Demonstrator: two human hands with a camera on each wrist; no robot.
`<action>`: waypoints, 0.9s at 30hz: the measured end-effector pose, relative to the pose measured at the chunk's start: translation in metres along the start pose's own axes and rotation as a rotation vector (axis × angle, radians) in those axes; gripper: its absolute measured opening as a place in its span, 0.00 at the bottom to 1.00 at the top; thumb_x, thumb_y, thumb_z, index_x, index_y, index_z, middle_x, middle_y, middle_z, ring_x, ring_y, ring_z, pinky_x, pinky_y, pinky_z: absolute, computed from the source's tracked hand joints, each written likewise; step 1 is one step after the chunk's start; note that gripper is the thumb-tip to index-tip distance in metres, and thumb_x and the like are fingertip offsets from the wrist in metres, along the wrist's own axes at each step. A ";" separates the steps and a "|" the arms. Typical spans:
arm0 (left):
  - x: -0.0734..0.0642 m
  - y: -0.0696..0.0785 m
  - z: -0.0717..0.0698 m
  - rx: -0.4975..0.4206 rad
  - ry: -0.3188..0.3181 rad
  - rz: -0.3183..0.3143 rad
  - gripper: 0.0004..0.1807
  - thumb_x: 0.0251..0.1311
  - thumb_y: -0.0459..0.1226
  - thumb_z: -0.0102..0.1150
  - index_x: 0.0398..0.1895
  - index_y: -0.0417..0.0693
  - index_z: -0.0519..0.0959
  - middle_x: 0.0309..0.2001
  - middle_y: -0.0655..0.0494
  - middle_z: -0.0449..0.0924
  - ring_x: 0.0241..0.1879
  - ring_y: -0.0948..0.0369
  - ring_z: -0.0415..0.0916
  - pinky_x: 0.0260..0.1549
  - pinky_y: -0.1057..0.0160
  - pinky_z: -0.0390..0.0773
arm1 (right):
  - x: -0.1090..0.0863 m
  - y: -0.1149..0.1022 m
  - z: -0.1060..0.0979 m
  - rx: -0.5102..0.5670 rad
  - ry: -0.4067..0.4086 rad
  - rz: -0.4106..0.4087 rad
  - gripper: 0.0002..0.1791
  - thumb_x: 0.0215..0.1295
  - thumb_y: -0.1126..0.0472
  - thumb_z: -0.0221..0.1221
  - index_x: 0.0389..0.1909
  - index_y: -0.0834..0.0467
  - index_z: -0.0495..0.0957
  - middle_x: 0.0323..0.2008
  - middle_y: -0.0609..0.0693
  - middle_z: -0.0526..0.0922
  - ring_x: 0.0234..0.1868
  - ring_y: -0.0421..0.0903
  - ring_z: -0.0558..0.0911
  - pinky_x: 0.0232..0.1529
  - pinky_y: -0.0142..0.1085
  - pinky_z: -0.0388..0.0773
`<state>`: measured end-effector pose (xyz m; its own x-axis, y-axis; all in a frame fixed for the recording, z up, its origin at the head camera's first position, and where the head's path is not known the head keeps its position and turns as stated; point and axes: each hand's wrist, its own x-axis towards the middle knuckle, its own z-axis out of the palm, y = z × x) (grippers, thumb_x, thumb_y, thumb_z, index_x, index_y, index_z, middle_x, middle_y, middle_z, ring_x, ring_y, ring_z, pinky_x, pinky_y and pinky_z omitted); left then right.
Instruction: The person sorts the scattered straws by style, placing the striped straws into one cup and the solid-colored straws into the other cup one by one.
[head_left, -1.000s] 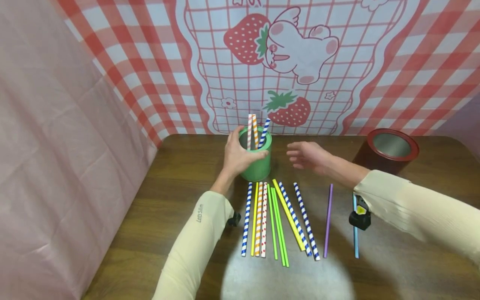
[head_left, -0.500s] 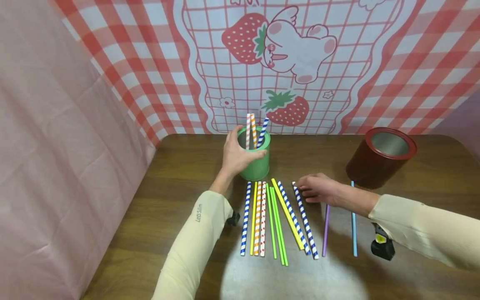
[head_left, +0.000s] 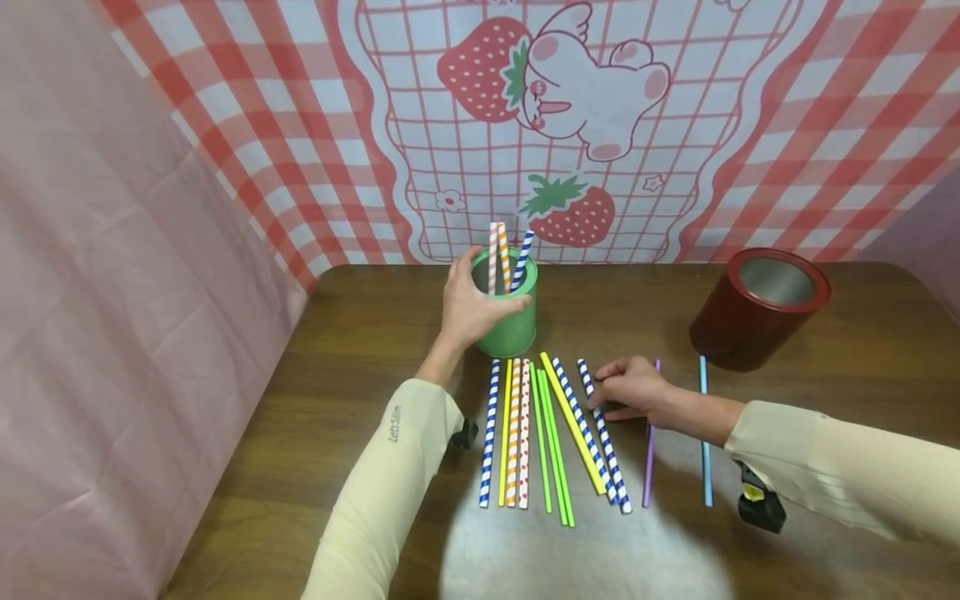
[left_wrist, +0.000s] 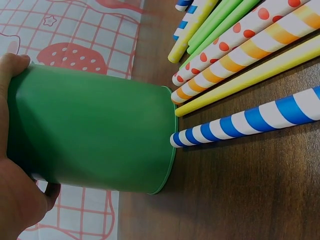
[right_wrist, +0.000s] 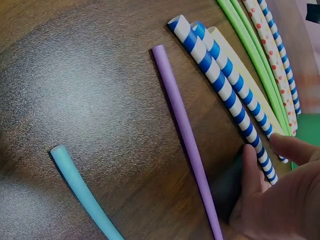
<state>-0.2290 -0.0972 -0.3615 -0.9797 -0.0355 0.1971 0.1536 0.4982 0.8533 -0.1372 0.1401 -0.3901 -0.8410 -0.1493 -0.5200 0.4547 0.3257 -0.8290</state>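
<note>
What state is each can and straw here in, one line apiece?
Green can: upright, open-topped, held by the left grip.
Three straws: in the green can, ends sticking out.
Red can: standing, open-topped, untouched.
Blue-striped straw by the right grip: fingers at its far end; pinched or not, unclear.
Purple straw: lying on the wooden table.
Light-blue straw: lying apart.
Other striped, dotted, yellow and green straws: lying roughly side by side.

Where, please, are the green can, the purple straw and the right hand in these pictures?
Green can (left_wrist: 95, 130), left wrist view: the middle of its side wall.
Purple straw (right_wrist: 184, 130), right wrist view: about midway along its visible length.
Right hand (head_left: 635, 388), head view: the middle of the visible hand.
</note>
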 end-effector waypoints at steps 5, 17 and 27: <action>0.000 0.000 0.000 -0.001 0.001 0.002 0.57 0.29 0.48 0.80 0.69 0.54 0.60 0.57 0.51 0.68 0.52 0.55 0.69 0.49 0.56 0.76 | 0.001 0.003 0.004 -0.044 0.056 -0.029 0.30 0.43 0.76 0.65 0.51 0.75 0.68 0.40 0.59 0.77 0.28 0.41 0.81 0.33 0.37 0.84; -0.001 0.001 0.001 -0.013 0.006 0.005 0.57 0.29 0.48 0.80 0.69 0.51 0.61 0.57 0.50 0.68 0.52 0.55 0.69 0.51 0.55 0.74 | 0.005 0.003 0.000 -0.123 0.141 -0.074 0.25 0.37 0.75 0.65 0.44 0.73 0.76 0.35 0.57 0.80 0.25 0.42 0.81 0.29 0.37 0.84; -0.001 0.001 0.001 -0.013 0.011 0.017 0.57 0.29 0.48 0.80 0.68 0.51 0.61 0.56 0.50 0.68 0.52 0.55 0.70 0.50 0.56 0.75 | 0.006 0.001 -0.004 -0.201 0.148 -0.052 0.21 0.39 0.72 0.67 0.40 0.70 0.79 0.37 0.61 0.80 0.28 0.46 0.82 0.29 0.37 0.84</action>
<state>-0.2277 -0.0957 -0.3612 -0.9755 -0.0364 0.2171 0.1723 0.4877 0.8558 -0.1429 0.1432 -0.3933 -0.9022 -0.0367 -0.4297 0.3550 0.5026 -0.7883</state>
